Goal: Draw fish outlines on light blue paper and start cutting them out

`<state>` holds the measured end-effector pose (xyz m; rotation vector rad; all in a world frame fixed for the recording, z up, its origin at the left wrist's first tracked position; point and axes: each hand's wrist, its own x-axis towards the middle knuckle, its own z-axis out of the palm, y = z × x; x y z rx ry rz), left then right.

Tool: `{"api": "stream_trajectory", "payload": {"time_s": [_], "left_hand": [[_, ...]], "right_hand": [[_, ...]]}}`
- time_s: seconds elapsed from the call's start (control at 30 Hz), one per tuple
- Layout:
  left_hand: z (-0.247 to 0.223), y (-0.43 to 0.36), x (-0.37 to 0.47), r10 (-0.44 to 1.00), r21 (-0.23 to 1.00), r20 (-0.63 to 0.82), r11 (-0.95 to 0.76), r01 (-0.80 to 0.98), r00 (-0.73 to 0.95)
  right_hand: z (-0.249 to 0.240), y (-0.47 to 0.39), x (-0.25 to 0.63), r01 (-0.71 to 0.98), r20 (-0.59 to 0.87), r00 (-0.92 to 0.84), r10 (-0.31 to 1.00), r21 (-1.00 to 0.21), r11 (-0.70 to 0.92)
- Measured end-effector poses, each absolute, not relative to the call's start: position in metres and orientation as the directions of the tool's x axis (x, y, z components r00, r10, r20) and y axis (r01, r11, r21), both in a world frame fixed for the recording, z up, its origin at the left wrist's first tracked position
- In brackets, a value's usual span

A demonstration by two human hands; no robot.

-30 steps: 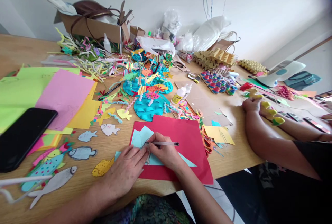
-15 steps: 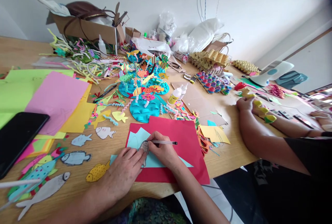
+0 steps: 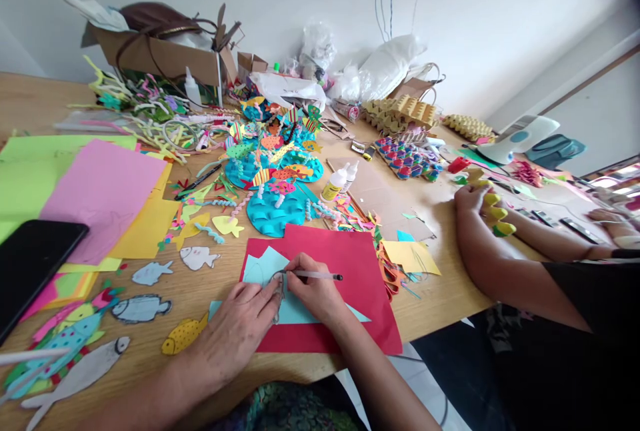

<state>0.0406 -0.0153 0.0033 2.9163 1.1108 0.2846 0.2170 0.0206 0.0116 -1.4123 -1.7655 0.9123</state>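
My right hand (image 3: 313,284) grips a thin pen (image 3: 320,275), its tip at a small fish cutout (image 3: 278,298). With fingers close together, my left hand (image 3: 245,318) presses that cutout down and hides part of it. Beneath both lies light blue paper (image 3: 300,310) with faint drawn lines, on a red sheet (image 3: 350,258) near the table edge. A yellow dotted fish (image 3: 183,336) touches the left side of my left hand. Further left lie a white fish (image 3: 199,258), a pale blue fish (image 3: 151,274) and a grey outlined fish (image 3: 140,308).
Behind the red sheet stand blue bases (image 3: 277,212) with colourful fish, and glue bottles (image 3: 334,184). A black phone (image 3: 40,264) rests on coloured papers at the left. At the right, another person's hand (image 3: 471,199) holds a yellow egg-carton piece (image 3: 501,228).
The view has shifted slightly, moving most things a little left. My right hand and the pen tip have moved slightly around the cutout's upper end. My left hand stays on it.
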Motion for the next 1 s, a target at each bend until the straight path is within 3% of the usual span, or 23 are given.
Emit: {"api": "stream_trajectory", "payload": {"time_s": [1.0], "left_hand": [[-0.002, -0.012, 0.042, 0.617, 0.015, 0.286, -0.768, 0.64, 0.733]], "right_hand": [[0.02, -0.011, 0.22, 0.512, 0.034, -0.17, 0.985, -0.851, 0.118]]}}
